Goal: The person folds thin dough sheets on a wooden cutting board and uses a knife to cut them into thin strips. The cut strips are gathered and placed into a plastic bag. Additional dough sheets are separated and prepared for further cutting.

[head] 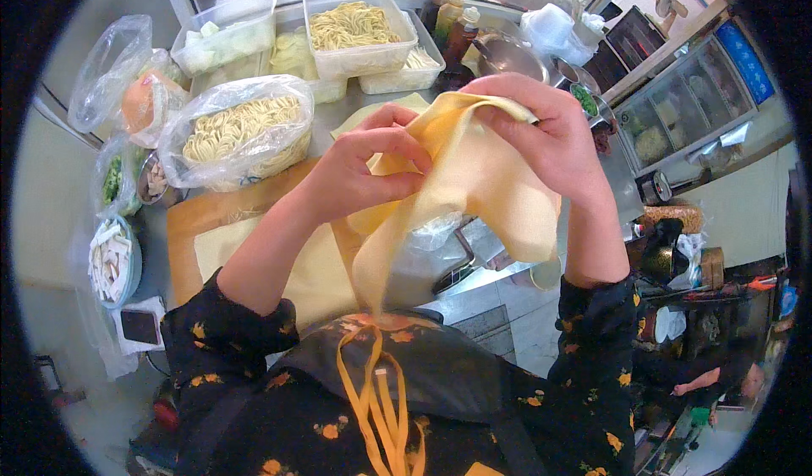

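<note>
A thin, pale-yellow dough sheet [501,203] hangs in loose folds in front of my chest, lifted off the worktop. My right hand [539,127] grips its upper edge, with the thumb beneath a fold. Lower and to the left, the bent fingers and thumb of my left hand [374,168] pinch the sheet near its inner fold; the exact contact is partly hidden. Another flat sheet [317,263] lies on the brown wooden board [184,235] below my left forearm. Just beyond my hands, part of a further pale sheet [409,103] shows.
An open plastic bag of noodles [241,130] stands beyond the board. Plastic tubs [365,64] and sauce bottles [460,29] line the back, near a metal bowl [510,64]. At left are a bowl of white pieces [114,260] and a phone [141,327]. Someone's arm [698,381] shows lower right.
</note>
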The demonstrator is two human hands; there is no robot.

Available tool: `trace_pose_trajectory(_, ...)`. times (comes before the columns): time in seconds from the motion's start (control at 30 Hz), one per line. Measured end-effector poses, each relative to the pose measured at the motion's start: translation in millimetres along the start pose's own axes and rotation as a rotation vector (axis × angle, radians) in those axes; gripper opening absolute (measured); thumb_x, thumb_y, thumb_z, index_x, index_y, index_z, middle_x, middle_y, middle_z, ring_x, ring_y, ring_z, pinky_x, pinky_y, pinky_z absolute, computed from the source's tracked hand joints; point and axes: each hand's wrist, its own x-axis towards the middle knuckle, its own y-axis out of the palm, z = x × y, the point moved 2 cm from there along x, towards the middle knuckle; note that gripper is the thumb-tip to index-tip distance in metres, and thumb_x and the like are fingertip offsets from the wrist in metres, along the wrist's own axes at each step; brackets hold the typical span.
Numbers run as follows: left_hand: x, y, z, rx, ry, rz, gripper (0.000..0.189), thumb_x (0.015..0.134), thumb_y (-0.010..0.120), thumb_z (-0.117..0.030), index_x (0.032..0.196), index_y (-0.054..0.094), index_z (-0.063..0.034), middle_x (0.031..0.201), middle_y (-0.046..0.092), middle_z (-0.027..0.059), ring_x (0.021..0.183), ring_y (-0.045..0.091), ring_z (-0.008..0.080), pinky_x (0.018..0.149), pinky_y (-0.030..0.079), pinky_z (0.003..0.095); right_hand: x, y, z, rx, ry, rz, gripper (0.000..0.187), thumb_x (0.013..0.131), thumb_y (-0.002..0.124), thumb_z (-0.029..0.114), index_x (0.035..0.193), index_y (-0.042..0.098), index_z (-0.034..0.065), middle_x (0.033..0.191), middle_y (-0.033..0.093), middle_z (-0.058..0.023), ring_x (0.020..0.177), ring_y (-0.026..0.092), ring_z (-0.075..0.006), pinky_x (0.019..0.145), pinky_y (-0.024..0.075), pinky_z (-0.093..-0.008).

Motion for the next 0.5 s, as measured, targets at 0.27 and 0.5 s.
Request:
trace_pose_trajectory(0.27,-66.9,-10.2,-6.7,0.312,-0.165,0.101,0.015,0.073,0.063,0.0,0.086,0.065,-0.0068,0.091,0.06,0.0098,0.088,0.058,0.0237,0.075,0.048,0.0318,-12.3,-13.8,26.3,0.212,-0.061,0.011,0.026,0.081,0.053,-0.004,0.105,0.062,0.0016,0.098,0.064,-0.0053,0.09,0.058,-0.0122,0.083,0.0445,-0.0254)
trace_pose_trajectory(0.5,-52.0,-88.6,-87.4,1.401,0.248,-0.597,0.011,0.07,0.059,-0.003,0.079,0.063,-0.0074,0.076,0.06,0.0098,0.077,0.061,0.0262,0.066,0.05,0.0368,-9.4,8.4,61.0,0.262,-0.106,-0.084,0.026,0.081,0.049,-0.004,0.102,0.062,0.0014,0.097,0.063,-0.0062,0.088,0.058,-0.0117,0.079,0.0454,-0.0242)
